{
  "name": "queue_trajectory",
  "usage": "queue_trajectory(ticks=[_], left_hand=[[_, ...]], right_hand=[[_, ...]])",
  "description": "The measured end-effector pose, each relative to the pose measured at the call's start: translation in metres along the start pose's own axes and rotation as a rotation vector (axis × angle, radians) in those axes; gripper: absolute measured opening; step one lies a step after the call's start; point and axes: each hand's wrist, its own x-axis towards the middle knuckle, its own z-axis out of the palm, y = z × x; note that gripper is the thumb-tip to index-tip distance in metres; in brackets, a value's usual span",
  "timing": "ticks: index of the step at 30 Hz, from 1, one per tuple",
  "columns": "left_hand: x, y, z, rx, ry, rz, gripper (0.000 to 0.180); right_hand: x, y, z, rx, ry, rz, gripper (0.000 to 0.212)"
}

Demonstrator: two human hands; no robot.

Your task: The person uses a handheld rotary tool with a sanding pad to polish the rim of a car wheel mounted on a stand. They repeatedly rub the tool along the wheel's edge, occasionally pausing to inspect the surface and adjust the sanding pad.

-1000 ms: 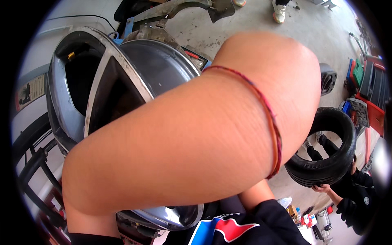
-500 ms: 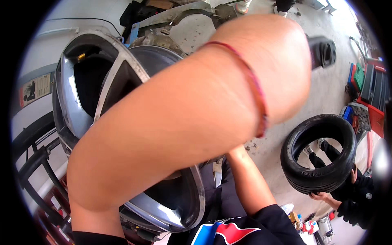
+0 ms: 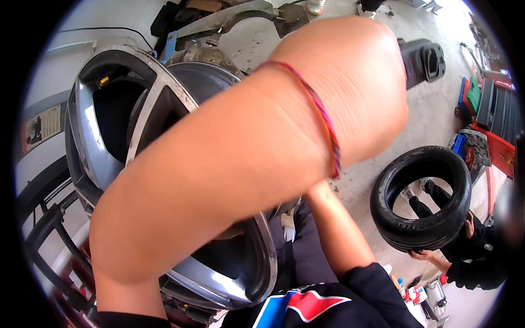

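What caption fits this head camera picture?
A bare forearm with a red string bracelet crosses a silver alloy wheel; another person holds a black tyre.

From my feed, a grey concrete floor (image 3: pixel 437 117) fills the upper right, stained and bright with even daylight. At about one o'clock a dark moulded block (image 3: pixel 424 63) lies on it. Towards three o'clock stand red tool cabinets (image 3: pixel 495 117) with green and blue cases (image 3: pixel 470 95) beside them. At four o'clock a co-worker in dark sleeves holds a black tyre (image 3: pixel 421 199) upright. At nine o'clock a pale wall (image 3: pixel 38 158) carries a small placard (image 3: pixel 42 127), and black tube framing (image 3: pixel 41 229) curves below it.
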Motion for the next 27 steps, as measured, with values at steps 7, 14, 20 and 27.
queue_trajectory(ticks=[7, 14, 20, 27], left_hand=[[0.016, 0.01, -0.005, -0.091, 0.101, 0.082, 0.023], [-0.006, -0.003, 0.009, -0.037, 0.214, 0.035, 0.022], [-0.029, -0.02, -0.013, -0.443, 0.34, 0.144, 0.029], [-0.01, 0.03, -0.012, -0.584, 0.374, -0.008, 0.021]], right_hand=[[0.009, 0.081, -0.029, -0.076, -0.342, 0.003, 0.043], [0.05, 0.001, -0.027, 0.012, -0.185, 0.01, 0.025], [0.01, -0.017, -0.089, 0.627, 0.178, 0.294, 0.012], [-0.142, -0.004, -0.116, 0.944, 0.405, 0.497, 0.021]])
